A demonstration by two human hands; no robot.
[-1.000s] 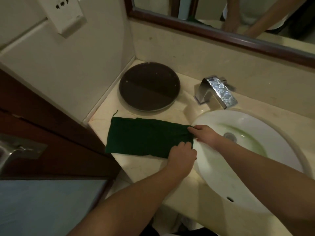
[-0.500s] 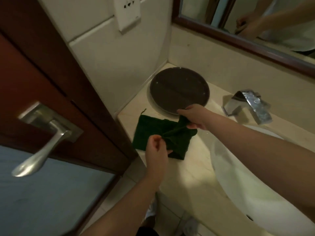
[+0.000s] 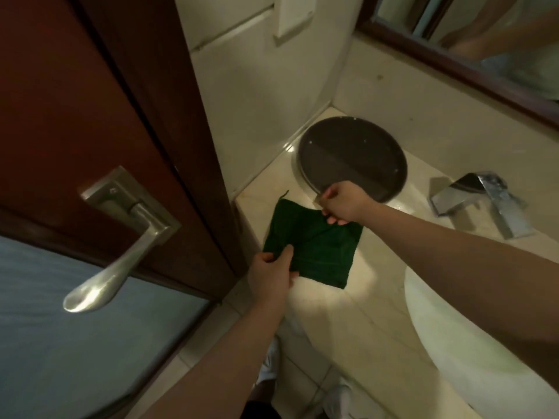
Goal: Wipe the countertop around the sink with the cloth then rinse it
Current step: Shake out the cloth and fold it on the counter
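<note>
Dark green cloth (image 3: 314, 249) lies on the cream desk (image 3: 357, 316) at its left end, folded to a rough square, with a diagonal crease running across the top layer. Left hand (image 3: 270, 275) at the cloth's near-left corner: grip closed, thumb and fingers pinching the fabric edge there. Right hand (image 3: 344, 204) at the cloth's far edge: grip closed, fingertips (image 3: 332, 220) pinching a fold of the top layer at the far-right corner. Both forearms bare. Cloth sits between the desk's left edge and the white sink (image 3: 472, 343), apart from the sink rim. A round dark plate (image 3: 354, 155) rests on the desk in the back corner, just beyond the cloth; the right hand overlaps its near rim in view, contact not determinable. Chrome faucet (image 3: 484, 201) stands behind the sink, to the right of the plate. A loose thread shows at the cloth's far-left corner. Left of the desk: dark wood door (image 3: 75, 101) with a metal lever handle (image 3: 121, 237) and a frosted panel below. Mirror frame (image 3: 453, 62) at upper right above the backsplash.
</note>
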